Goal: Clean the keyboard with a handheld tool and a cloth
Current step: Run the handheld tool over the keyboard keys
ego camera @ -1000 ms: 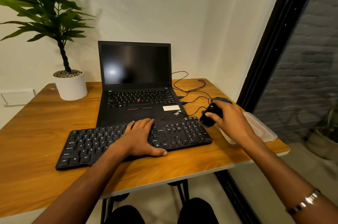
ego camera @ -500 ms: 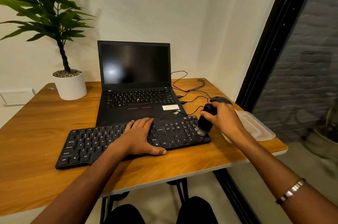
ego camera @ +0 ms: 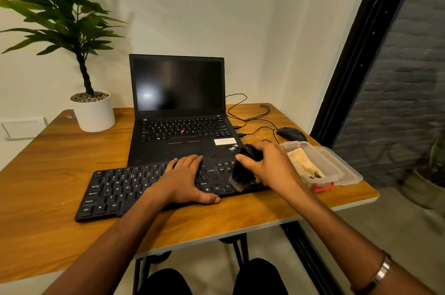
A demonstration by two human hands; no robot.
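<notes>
- Change since the earlier frames: the brush point(ego camera: 240, 172) is brought down from beside the mouse point(ego camera: 291, 134) onto the right end of the keyboard point(ego camera: 154, 186); the mouse, formerly covered by the hand, is now fully exposed, and the cloth point(ego camera: 304, 162) in the plastic container point(ego camera: 337, 167) is now seen.
- Brush: black, held in the right hand point(ego camera: 269, 164); its long axis runs from the handle at upper right, near the laptop's front corner, down to the bristles at lower left. The bristle tips are set on the keys near the keyboard's front edge.
- Right hand: fingers and thumb are curled round the brush handle, clamped on it; a metal bracelet point(ego camera: 382, 270) is worn at the wrist.
- Left hand point(ego camera: 185, 179): laid flat on the middle of the keyboard, fingers straight and close together, thumb spread along the front edge; its position is unchanged from the earlier frames.
- Keyboard: black, long axis left to right, slightly skewed with the left end nearer the viewer; placed on the wooden table point(ego camera: 48, 186) directly in front of the laptop point(ego camera: 178, 107).
- Laptop: open, screen dark, cables trailing from its right side.
- Container: clear plastic, at the table's right edge, just beside the right hand.
- Potted plant point(ego camera: 94, 111): white pot, at the rear left of the table.
</notes>
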